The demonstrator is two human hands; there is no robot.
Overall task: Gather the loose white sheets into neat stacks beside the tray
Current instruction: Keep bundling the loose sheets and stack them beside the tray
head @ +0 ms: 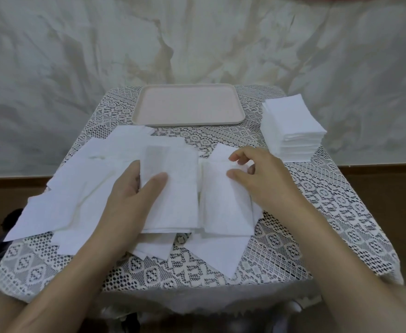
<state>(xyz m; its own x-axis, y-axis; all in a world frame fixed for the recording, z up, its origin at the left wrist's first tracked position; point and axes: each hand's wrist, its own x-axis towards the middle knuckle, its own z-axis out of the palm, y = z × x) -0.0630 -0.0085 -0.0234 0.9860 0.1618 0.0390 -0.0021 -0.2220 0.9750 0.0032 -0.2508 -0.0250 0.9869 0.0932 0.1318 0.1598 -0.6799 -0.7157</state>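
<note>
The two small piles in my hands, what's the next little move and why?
Probably lay the right pile onto the left pile and square the edges. The left hand grips one, the right hand pinches the other, and they lie side by side. A tall stack already stands right of the tray, so the merged pile could join it.

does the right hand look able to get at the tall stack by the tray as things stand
Probably yes: the tall stack stands just beyond the right hand with only lace cloth between, though that hand now pinches a sheet.
</note>
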